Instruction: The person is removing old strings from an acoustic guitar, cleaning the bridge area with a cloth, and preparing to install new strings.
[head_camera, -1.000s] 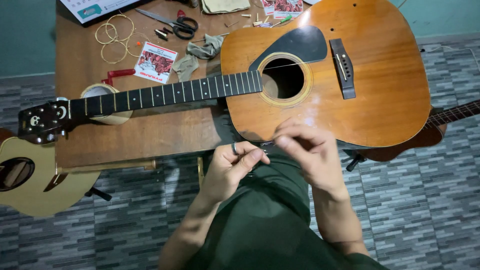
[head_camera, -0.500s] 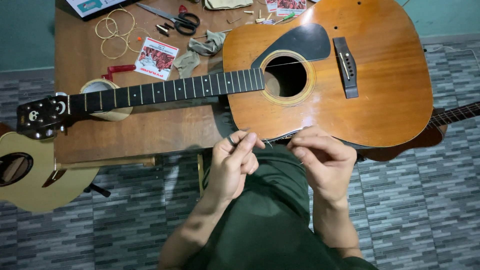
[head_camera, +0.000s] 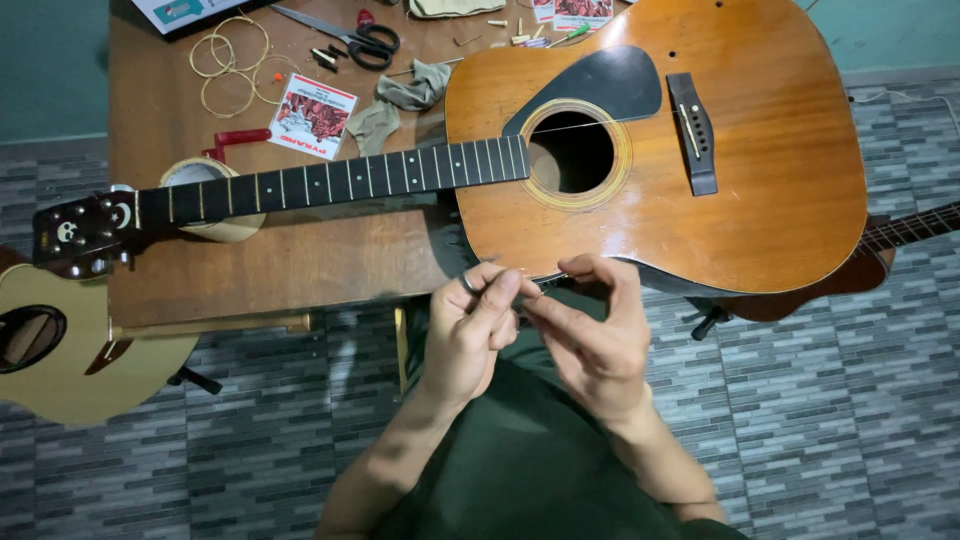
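Note:
An orange-brown acoustic guitar (head_camera: 760, 170) lies face up across a wooden table (head_camera: 300, 265), with its neck (head_camera: 330, 180) pointing left and its headstock (head_camera: 80, 235) past the table's edge. My left hand (head_camera: 470, 335) and my right hand (head_camera: 595, 340) meet just below the guitar's near edge. Their fingertips pinch a thin guitar string (head_camera: 545, 283) between them. A dark ring sits on one finger of my left hand. How far the string runs is hidden by my fingers.
On the table's far side lie scissors (head_camera: 350, 38), coiled strings (head_camera: 230, 62), a red-and-white string packet (head_camera: 312, 115), a grey cloth (head_camera: 400, 95), a red winder (head_camera: 235, 142) and a tape roll (head_camera: 205, 175). A pale guitar (head_camera: 50, 350) lies at the left, and another guitar's neck (head_camera: 915, 228) pokes out at the right.
My two hands have drawn together under the guitar's edge, and the fingertips now meet on the string. The right hand's fingers have curled inward.

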